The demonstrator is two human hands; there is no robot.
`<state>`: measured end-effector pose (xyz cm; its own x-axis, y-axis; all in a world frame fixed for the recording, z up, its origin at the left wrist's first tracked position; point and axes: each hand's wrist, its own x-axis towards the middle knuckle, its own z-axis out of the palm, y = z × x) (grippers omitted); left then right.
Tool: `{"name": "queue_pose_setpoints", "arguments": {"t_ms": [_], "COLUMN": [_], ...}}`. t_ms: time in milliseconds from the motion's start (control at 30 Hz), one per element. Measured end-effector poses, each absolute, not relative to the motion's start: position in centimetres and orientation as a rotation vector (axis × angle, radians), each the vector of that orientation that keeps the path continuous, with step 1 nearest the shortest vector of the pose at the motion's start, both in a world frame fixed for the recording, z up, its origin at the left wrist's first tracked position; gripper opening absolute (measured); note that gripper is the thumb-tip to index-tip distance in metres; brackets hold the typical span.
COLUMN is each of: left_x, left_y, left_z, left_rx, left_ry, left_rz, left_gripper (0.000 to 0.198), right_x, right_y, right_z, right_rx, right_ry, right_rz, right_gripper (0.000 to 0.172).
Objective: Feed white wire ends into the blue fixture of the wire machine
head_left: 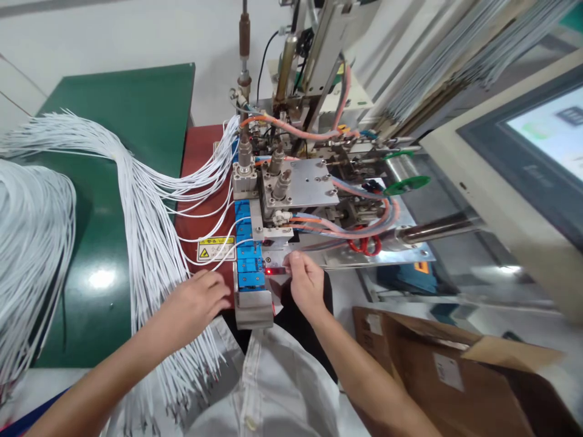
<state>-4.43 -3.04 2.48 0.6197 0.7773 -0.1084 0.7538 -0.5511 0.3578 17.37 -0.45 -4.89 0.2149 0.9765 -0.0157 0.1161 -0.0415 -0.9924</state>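
Watching from afar, I take the row of blue clips [249, 265] as my clock centre, with the bundle of white wires [148, 261] lying at nine o'clock, draped over the green worktop [159, 91] and hanging past its near edge. Several single wires bow across the red base [200, 145] into the clips, passing the warning label [216, 249]. My left hand [198, 300] sits at eight o'clock, between bundle and clips, fingers curled; I cannot tell whether that grip has a wire between thumb and fingertips. My right hand [308, 284] is at four o'clock, thumb brought up to the fingers beside the metal plate [276, 259] and a glowing red light [269, 272]; whether that grip pinches anything is hidden. What worries me most is the machine head [303, 182] at one o'clock: should it cycle with fingertips this near the clips, I judge it could nip them. The wires overlap so heavily that tugging one could drag its neighbours or pull a seated wire askew. The bundle's overhanging ends could also snag on the left forearm if it swung outward, upsetting the loops that lead into the clips.
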Motion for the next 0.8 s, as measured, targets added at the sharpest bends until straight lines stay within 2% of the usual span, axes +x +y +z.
{"name": "queue_pose_setpoints", "arguments": {"t_ms": [133, 300, 433, 633, 800], "left_x": [-5.9, -5.6, -4.1, -1.9, -0.1], "left_y": [-4.8, -4.9, -3.5, -2.9, -3.3], "left_z": [3.7, 3.8, 4.4, 3.7, 2.2], "left_rx": [2.399, 2.423, 2.283, 2.068, 2.120], "left_ry": [1.123, 1.104, 1.063, 1.455, 1.469], "left_rz": [-0.162, -0.230, -0.054, 0.379, 0.581], "left_gripper": [0.003, 0.014, 0.018, 0.011, 0.018], "right_x": [17.6, 17.6, 17.6, 17.9, 18.0], "right_y": [-0.6, -0.8, -1.3, -3.2, -3.7], "right_z": [-4.6, -4.1, -3.5, -3.4, -2.2], "right_rx": [-1.390, -1.355, -1.361, -1.111, -1.172], "right_ry": [-1.113, -1.124, -1.105, -1.032, -1.051], "right_rz": [1.037, 1.072, 1.121, 1.278, 1.222], "right_gripper": [0.040, 0.038, 0.037, 0.038, 0.010]}}
